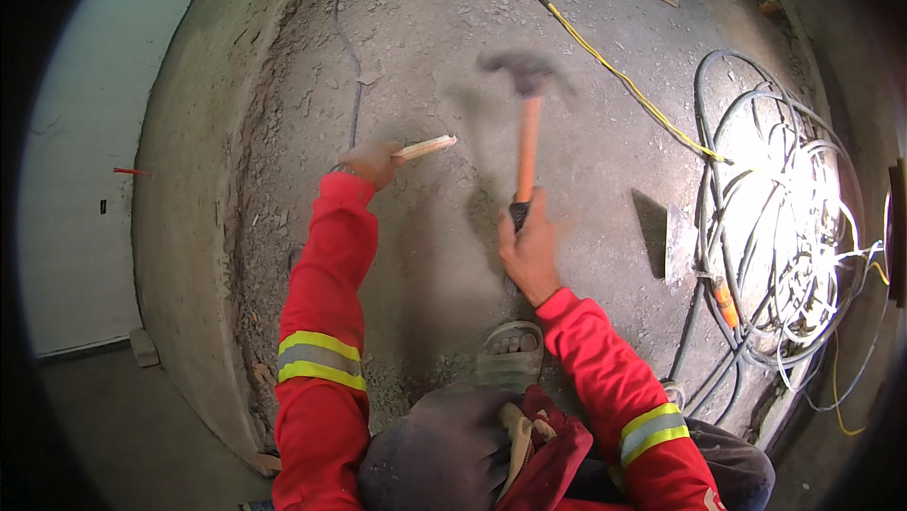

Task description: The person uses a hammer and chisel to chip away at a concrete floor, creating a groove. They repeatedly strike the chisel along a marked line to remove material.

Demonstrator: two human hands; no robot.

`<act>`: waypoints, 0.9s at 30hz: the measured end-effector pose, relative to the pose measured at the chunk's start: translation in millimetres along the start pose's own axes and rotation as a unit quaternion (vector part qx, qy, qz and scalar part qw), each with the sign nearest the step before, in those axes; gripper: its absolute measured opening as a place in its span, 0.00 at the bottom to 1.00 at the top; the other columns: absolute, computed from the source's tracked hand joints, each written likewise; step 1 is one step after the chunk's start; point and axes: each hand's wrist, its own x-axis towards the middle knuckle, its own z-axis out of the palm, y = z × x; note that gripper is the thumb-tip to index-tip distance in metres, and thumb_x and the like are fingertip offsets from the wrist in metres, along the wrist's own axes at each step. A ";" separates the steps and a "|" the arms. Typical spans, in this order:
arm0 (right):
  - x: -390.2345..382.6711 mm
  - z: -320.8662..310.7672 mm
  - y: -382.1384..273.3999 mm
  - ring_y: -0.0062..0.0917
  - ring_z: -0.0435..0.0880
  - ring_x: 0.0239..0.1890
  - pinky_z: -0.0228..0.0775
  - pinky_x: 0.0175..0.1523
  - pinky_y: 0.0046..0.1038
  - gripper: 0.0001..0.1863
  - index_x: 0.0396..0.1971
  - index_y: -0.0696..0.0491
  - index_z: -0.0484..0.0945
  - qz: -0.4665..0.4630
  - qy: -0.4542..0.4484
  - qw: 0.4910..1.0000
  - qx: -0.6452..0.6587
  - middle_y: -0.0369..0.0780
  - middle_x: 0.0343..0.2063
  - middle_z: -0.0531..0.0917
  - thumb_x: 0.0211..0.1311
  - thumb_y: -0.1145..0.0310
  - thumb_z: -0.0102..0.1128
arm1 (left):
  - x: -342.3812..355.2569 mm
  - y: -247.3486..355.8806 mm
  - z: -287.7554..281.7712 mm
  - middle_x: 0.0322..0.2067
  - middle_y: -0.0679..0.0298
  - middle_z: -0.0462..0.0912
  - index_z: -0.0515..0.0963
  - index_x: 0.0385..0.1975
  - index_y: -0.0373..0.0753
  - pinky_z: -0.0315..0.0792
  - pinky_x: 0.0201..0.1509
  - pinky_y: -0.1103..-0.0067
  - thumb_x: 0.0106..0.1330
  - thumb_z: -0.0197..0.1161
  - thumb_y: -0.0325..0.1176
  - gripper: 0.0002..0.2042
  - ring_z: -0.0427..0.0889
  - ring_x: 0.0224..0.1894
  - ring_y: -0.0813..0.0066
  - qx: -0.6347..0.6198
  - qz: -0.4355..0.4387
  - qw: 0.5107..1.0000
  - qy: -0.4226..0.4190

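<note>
Toward 10 o'clock from the view's middle, the person's left hand [373, 163] is closed on one end of a short wooden stick [427, 147], the free end pointing to about 2 o'clock above the concrete floor [605, 199]; blur hides how each finger sits. Near the middle, toward 4 o'clock, the right hand [531, 251] is wrapped around the dark grip of a hammer [528, 147]. Its orange handle rises toward 12 o'clock, and its blurred head is apart from the stick, with floor showing between them. A yellow cable [605, 59] sweeps from 11 to 2 o'clock, bounding that stretch near the hammer's head but apart from it. At 3 o'clock a brightly lit tangle of cables [803, 228] forms the other limit, a pale flat plate [680, 245] just beside it, well apart from the right hand. A crumbling edge [255, 180] runs from 11 to 8 o'clock, a gritty strip separating it from the left hand. Toward 5 o'clock, a sandal [510, 355] lies below the right hand.
</note>
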 end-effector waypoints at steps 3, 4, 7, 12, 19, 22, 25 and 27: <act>13.6 -0.2 18.5 0.54 0.77 0.25 0.68 0.28 0.43 0.15 0.41 0.59 0.63 0.072 -0.186 0.975 -0.096 0.55 0.21 0.76 0.57 0.72 0.54 | -0.4 -1.5 -1.0 0.33 0.58 0.82 0.78 0.39 0.48 0.72 0.39 0.61 0.63 0.53 0.38 0.09 0.81 0.38 0.54 0.007 0.003 1.000 -0.004; 17.9 -3.3 18.2 0.55 0.77 0.25 0.67 0.28 0.43 0.15 0.41 0.59 0.63 0.028 -0.176 0.981 -0.078 0.55 0.21 0.76 0.57 0.72 0.55 | -1.4 -2.2 -2.2 0.34 0.58 0.82 0.78 0.39 0.48 0.72 0.39 0.61 0.64 0.53 0.38 0.09 0.81 0.38 0.54 0.023 0.001 1.000 -0.009; 26.6 -18.6 -3.0 0.56 0.76 0.25 0.67 0.28 0.44 0.15 0.41 0.60 0.62 0.003 -0.142 0.988 -0.066 0.56 0.20 0.76 0.56 0.72 0.55 | -7.6 -5.7 -4.0 0.34 0.54 0.81 0.77 0.42 0.45 0.71 0.40 0.62 0.65 0.53 0.39 0.10 0.80 0.39 0.52 0.023 -0.023 0.999 -0.020; 11.4 -25.1 -34.5 0.54 0.77 0.25 0.67 0.28 0.44 0.15 0.41 0.59 0.62 -0.063 -0.016 0.996 0.060 0.54 0.19 0.76 0.56 0.73 0.55 | -13.7 0.7 1.7 0.32 0.53 0.80 0.76 0.41 0.45 0.70 0.40 0.62 0.66 0.52 0.40 0.10 0.79 0.38 0.51 -0.077 0.032 0.996 0.027; 3.7 -10.3 21.8 0.53 0.77 0.25 0.66 0.26 0.46 0.14 0.39 0.57 0.62 -0.049 -0.133 0.969 -0.202 0.55 0.20 0.76 0.53 0.76 0.55 | -15.6 19.2 6.2 0.33 0.53 0.81 0.76 0.45 0.47 0.71 0.40 0.60 0.66 0.53 0.42 0.13 0.80 0.37 0.50 -0.023 -0.017 0.999 0.032; 6.2 -21.6 12.3 0.53 0.77 0.24 0.66 0.26 0.47 0.15 0.39 0.57 0.62 -0.046 -0.129 0.979 -0.148 0.55 0.19 0.76 0.53 0.76 0.55 | -19.5 12.6 8.0 0.36 0.53 0.81 0.76 0.48 0.48 0.72 0.42 0.61 0.65 0.53 0.42 0.14 0.80 0.39 0.49 -0.014 -0.023 0.999 0.028; 8.2 -36.9 -17.7 0.54 0.77 0.24 0.67 0.26 0.45 0.14 0.39 0.56 0.63 -0.060 -0.082 0.991 -0.086 0.53 0.17 0.75 0.54 0.75 0.55 | -18.4 4.1 13.9 0.37 0.52 0.81 0.76 0.48 0.47 0.72 0.43 0.61 0.65 0.54 0.43 0.15 0.79 0.40 0.49 -0.053 -0.019 0.997 0.050; 8.1 -39.8 -30.5 0.54 0.77 0.24 0.68 0.26 0.43 0.13 0.39 0.56 0.63 -0.098 -0.031 0.995 -0.022 0.52 0.17 0.75 0.55 0.75 0.54 | -16.4 -0.5 16.2 0.36 0.53 0.81 0.76 0.47 0.48 0.71 0.43 0.61 0.65 0.53 0.42 0.14 0.80 0.39 0.49 -0.064 -0.014 0.996 0.063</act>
